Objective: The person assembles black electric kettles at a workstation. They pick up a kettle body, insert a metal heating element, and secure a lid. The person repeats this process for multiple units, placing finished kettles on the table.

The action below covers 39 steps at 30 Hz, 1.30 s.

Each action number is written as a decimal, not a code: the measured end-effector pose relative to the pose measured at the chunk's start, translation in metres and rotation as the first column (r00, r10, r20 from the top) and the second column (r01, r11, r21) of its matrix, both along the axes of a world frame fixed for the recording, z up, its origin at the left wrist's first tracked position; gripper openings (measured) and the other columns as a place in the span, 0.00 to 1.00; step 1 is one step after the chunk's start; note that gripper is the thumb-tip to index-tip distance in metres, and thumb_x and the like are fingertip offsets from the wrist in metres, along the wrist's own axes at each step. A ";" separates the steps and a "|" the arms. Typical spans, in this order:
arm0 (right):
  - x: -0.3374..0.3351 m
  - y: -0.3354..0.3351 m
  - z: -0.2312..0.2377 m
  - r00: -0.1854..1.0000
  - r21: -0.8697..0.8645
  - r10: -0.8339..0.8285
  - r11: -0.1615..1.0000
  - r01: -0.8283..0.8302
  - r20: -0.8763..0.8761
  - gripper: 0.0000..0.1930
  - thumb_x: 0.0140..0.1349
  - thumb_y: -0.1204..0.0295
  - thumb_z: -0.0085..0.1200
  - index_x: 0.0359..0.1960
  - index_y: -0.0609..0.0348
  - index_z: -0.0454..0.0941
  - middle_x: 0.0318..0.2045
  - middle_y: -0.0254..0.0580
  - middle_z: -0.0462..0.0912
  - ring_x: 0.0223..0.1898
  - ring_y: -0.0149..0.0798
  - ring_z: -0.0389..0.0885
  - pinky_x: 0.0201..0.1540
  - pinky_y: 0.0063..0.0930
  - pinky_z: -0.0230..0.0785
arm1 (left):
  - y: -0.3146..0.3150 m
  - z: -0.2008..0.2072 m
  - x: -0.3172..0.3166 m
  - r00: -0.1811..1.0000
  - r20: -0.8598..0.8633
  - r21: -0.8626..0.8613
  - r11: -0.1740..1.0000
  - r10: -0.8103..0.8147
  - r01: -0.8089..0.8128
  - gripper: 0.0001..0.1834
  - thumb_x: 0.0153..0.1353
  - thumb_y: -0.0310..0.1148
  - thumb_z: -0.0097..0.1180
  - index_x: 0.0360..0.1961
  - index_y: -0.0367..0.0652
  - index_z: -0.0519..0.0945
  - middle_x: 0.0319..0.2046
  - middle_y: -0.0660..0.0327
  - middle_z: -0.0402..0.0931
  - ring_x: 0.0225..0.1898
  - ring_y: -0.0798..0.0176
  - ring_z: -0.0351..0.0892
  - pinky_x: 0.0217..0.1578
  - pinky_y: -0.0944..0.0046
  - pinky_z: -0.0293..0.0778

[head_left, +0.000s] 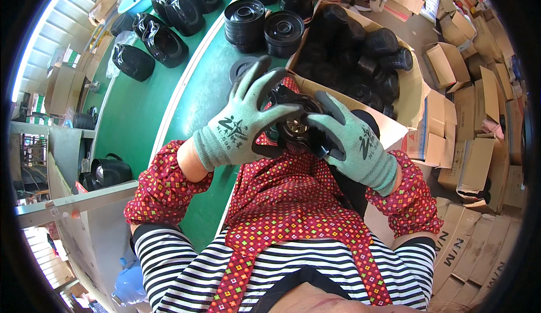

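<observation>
A glossy black jug [297,133] is held in front of my apron, its round mouth turned up toward me and something shiny showing inside. My left hand [239,124], in a green and dark grey glove, has its thumb and index finger against the jug's left side, while its other fingers stretch away from it. From the other side my gloved right hand [356,135] grips the jug, with fingertips at the mouth and the thumb lower down. The gloves and the jug's tilt hide its lower body.
Several black jugs [164,43] stand on the green table [132,107] at the far left. Stacks of round black parts [244,22] are beyond my left hand. An open carton [389,126] of black cylindrical parts stands at right, with more cardboard boxes [448,67] beyond.
</observation>
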State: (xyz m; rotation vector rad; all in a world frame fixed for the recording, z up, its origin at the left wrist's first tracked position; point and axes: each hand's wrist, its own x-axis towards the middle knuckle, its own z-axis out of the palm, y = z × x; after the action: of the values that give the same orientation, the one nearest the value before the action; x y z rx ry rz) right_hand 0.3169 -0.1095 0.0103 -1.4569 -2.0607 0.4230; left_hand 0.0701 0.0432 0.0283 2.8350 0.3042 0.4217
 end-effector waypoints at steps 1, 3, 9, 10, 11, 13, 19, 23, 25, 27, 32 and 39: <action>0.000 0.000 -0.001 0.999 0.003 -0.013 1.000 0.013 -0.031 0.36 0.53 0.74 0.70 0.67 0.53 0.73 0.71 0.69 0.66 0.69 0.69 0.72 0.68 0.51 0.72 | 0.004 -0.001 0.003 0.999 -0.030 -0.011 1.000 -0.028 0.028 0.46 0.44 0.46 0.81 0.69 0.62 0.78 0.79 0.40 0.51 0.79 0.27 0.48 0.75 0.27 0.52; -0.003 -0.004 -0.007 0.979 -0.024 -0.106 0.994 0.104 -0.175 0.35 0.53 0.76 0.71 0.66 0.56 0.73 0.73 0.62 0.66 0.71 0.63 0.71 0.70 0.47 0.71 | 0.010 -0.003 0.006 0.993 -0.088 -0.033 0.996 -0.081 0.079 0.43 0.41 0.46 0.82 0.65 0.63 0.83 0.78 0.39 0.52 0.78 0.26 0.51 0.75 0.30 0.55; 0.015 -0.030 -0.092 0.496 -0.336 -0.357 0.932 0.135 -0.791 0.44 0.57 0.75 0.74 0.74 0.62 0.64 0.73 0.51 0.67 0.75 0.51 0.67 0.75 0.43 0.66 | 0.009 -0.012 0.016 0.989 0.014 -0.046 0.988 -0.149 0.150 0.36 0.43 0.47 0.81 0.56 0.51 0.85 0.71 0.40 0.62 0.73 0.29 0.60 0.73 0.30 0.58; 0.011 -0.033 -0.098 0.469 -0.474 -0.480 0.869 0.141 -0.741 0.37 0.69 0.69 0.66 0.76 0.61 0.62 0.74 0.47 0.67 0.72 0.46 0.70 0.74 0.39 0.67 | 0.007 -0.017 0.014 0.990 0.049 -0.069 0.989 -0.131 0.134 0.36 0.44 0.47 0.80 0.56 0.50 0.85 0.71 0.40 0.62 0.73 0.30 0.60 0.73 0.30 0.58; 0.010 -0.036 -0.109 0.615 -0.390 -0.380 0.912 0.126 -0.691 0.39 0.68 0.70 0.67 0.77 0.61 0.59 0.72 0.48 0.69 0.71 0.46 0.72 0.73 0.40 0.67 | 0.004 -0.021 0.011 0.990 0.086 -0.094 0.988 -0.116 0.124 0.36 0.45 0.48 0.79 0.57 0.49 0.85 0.70 0.40 0.63 0.73 0.30 0.59 0.73 0.29 0.57; 0.002 -0.036 -0.119 0.645 -0.293 -0.271 0.953 0.077 -0.714 0.38 0.71 0.66 0.62 0.78 0.61 0.58 0.69 0.49 0.73 0.69 0.47 0.74 0.72 0.41 0.68 | -0.013 -0.020 0.012 0.979 0.200 -0.127 0.989 -0.046 0.072 0.36 0.41 0.45 0.83 0.54 0.48 0.85 0.68 0.40 0.64 0.70 0.30 0.64 0.70 0.31 0.61; 0.000 -0.006 -0.082 -0.297 -0.420 -0.404 0.907 -0.008 -0.865 0.32 0.81 0.45 0.37 0.71 0.58 0.70 0.65 0.48 0.79 0.64 0.47 0.79 0.69 0.47 0.72 | -0.089 -0.050 0.007 0.820 0.475 -0.410 0.905 0.318 -0.114 0.36 0.41 0.38 0.86 0.55 0.48 0.85 0.67 0.41 0.66 0.68 0.33 0.70 0.67 0.41 0.69; 0.090 -0.009 -0.120 0.898 0.379 -0.347 0.819 0.431 -0.271 0.21 0.74 0.62 0.59 0.63 0.59 0.77 0.54 0.46 0.84 0.51 0.40 0.85 0.58 0.37 0.80 | -0.090 -0.101 -0.041 0.899 0.400 -0.536 0.841 0.178 0.072 0.52 0.47 0.34 0.83 0.73 0.39 0.67 0.72 0.40 0.65 0.72 0.34 0.68 0.70 0.43 0.68; 0.099 0.001 -0.110 0.428 -0.306 -0.479 0.858 0.412 -0.766 0.14 0.69 0.66 0.66 0.49 0.62 0.84 0.42 0.38 0.86 0.45 0.32 0.83 0.52 0.32 0.78 | -0.079 -0.123 -0.073 0.890 0.177 -0.376 0.865 0.419 -0.332 0.61 0.44 0.35 0.83 0.76 0.36 0.59 0.73 0.37 0.61 0.73 0.32 0.64 0.74 0.42 0.62; 0.101 0.008 -0.131 0.559 -0.225 -0.450 0.877 0.425 -0.696 0.10 0.67 0.69 0.67 0.45 0.62 0.85 0.38 0.33 0.85 0.43 0.28 0.81 0.51 0.28 0.76 | -0.063 -0.152 -0.101 0.695 -0.143 -0.184 0.671 0.705 -0.718 0.65 0.42 0.34 0.82 0.80 0.42 0.55 0.77 0.37 0.53 0.77 0.33 0.57 0.74 0.44 0.61; 0.069 0.009 -0.172 0.774 -0.232 -0.356 0.934 0.272 -0.524 0.13 0.59 0.73 0.70 0.44 0.64 0.85 0.43 0.43 0.82 0.47 0.40 0.83 0.54 0.32 0.75 | -0.036 -0.211 -0.169 0.617 -0.453 -0.306 0.538 0.644 -0.785 0.61 0.53 0.34 0.77 0.83 0.53 0.50 0.70 0.42 0.68 0.62 0.34 0.77 0.62 0.46 0.76; 0.037 -0.012 -0.113 0.871 -0.069 -0.270 0.962 0.265 -0.410 0.13 0.62 0.74 0.68 0.47 0.63 0.84 0.47 0.53 0.80 0.49 0.53 0.81 0.53 0.40 0.74 | -0.035 -0.135 -0.108 0.641 -0.286 -0.913 0.000 0.712 -0.408 0.34 0.71 0.26 0.62 0.77 0.41 0.68 0.48 0.63 0.83 0.32 0.75 0.77 0.33 0.73 0.74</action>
State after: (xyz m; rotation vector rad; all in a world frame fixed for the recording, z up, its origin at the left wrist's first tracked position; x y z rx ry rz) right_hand 0.3539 -0.1217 -0.1022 -1.4810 -1.4976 0.5741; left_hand -0.0379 0.0079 -0.1067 1.2495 1.2303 0.5073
